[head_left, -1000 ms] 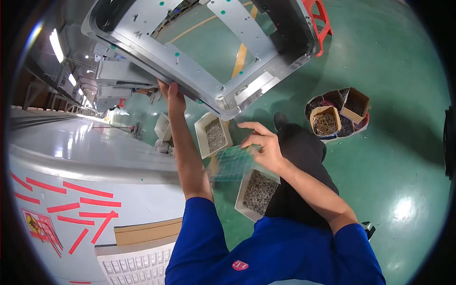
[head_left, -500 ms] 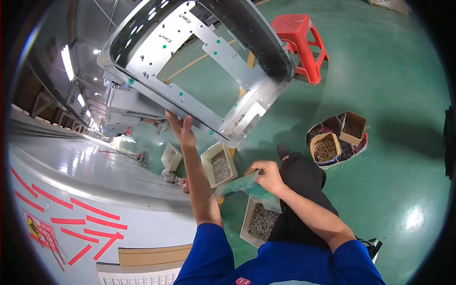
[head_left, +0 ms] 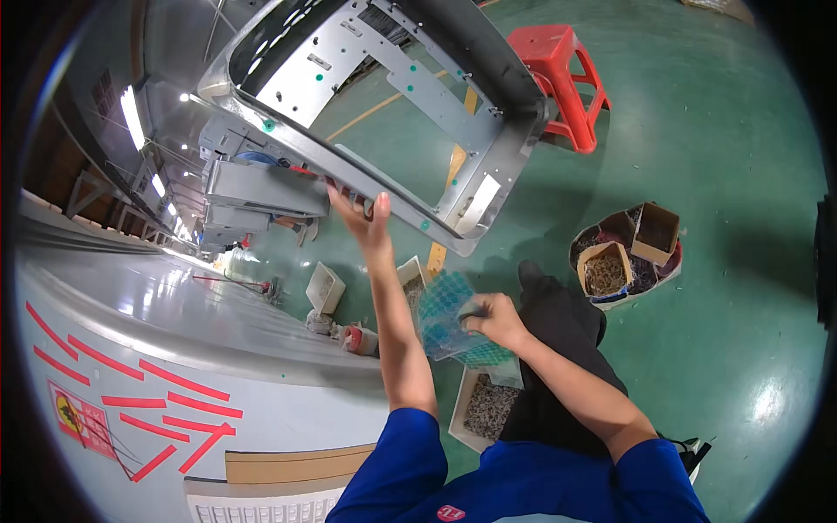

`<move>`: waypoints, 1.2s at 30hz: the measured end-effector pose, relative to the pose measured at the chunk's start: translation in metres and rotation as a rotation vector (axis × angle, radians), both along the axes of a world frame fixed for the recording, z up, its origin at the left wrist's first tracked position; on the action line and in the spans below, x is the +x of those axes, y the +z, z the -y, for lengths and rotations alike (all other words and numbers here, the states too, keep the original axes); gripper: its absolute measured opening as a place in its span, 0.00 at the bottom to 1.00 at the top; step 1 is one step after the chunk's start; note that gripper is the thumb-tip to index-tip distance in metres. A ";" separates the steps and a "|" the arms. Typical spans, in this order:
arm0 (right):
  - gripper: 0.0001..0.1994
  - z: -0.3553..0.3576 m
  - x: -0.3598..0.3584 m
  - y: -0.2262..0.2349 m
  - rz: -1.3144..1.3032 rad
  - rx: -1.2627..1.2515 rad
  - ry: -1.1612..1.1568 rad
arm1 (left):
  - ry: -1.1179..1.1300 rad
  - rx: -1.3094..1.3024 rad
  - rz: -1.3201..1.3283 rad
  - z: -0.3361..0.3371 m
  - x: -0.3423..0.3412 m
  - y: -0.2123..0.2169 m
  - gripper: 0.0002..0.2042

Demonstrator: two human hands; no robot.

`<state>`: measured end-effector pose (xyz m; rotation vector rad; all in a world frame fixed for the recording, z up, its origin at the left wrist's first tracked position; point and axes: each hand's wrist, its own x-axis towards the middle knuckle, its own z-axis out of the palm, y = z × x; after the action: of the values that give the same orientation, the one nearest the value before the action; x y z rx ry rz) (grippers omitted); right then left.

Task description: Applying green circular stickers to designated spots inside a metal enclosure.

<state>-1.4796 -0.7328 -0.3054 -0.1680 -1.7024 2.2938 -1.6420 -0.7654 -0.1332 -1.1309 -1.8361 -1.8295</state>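
Metal frame (head_left: 445, 106), 1, touches spread fingers of the left hand (head_left: 370, 228) at its lower edge; right hand (head_left: 495, 319) pinches teal-dotted sheeting (head_left: 441, 307).

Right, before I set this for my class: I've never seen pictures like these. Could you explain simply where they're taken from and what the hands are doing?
No robot here: these are a person's own bare hands. All the pictures come from a camera worn on the head, looking down; its wide lens bends straight edges and darkens the corners.

The left hand grips the near edge of a big metal frame. The right hand holds a see-through sheet covered in blue-green dots.

On the green floor stand a red stool, cardboard boxes and pale bins containing small bits, too small to identify. At left, red strips lie on a pale surface.
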 end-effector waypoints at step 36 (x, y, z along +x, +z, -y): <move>0.03 0.028 0.000 0.003 -0.075 0.316 0.134 | -0.261 0.179 0.315 -0.117 0.171 -0.088 0.48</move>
<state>-1.4796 -0.7608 -0.3029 0.0984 -2.0614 2.0515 -1.4710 -0.6481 -0.2216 -1.1107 -1.6974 -2.3874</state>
